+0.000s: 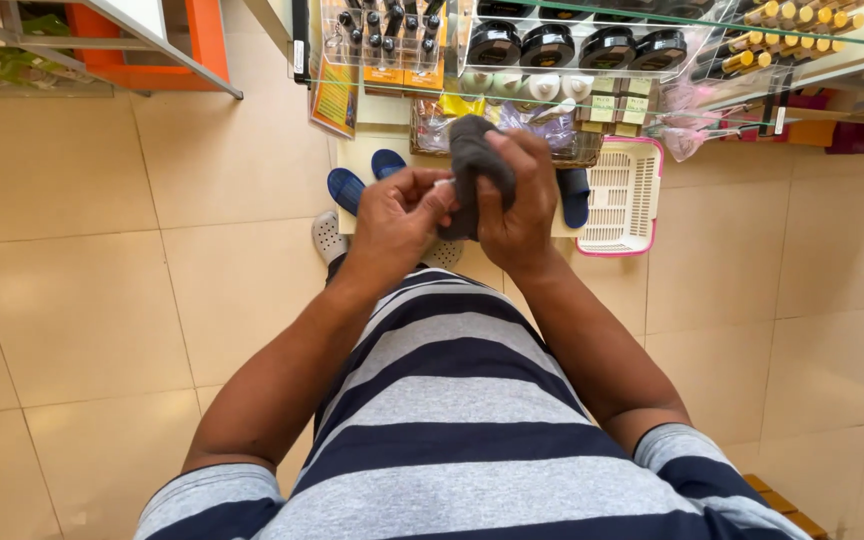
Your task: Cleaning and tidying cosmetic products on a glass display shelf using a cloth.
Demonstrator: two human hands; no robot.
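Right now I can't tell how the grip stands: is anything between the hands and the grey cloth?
Nothing visible. The right hand wraps the grey cloth directly, and the left hand pinches at its edge, bare fingers on fabric.

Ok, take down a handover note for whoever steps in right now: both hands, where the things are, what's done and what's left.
Left hand: fingertips pinch a small white thing, too hidden to identify, against the dark grey cloth.
Right hand: closed around that cloth, held at chest height.
Nearby: glass display shelf with black round-lidded jars; pink-rimmed white plastic basket on the tiled floor.
Done: cloth in hand.
Left: cannot tell from this view.
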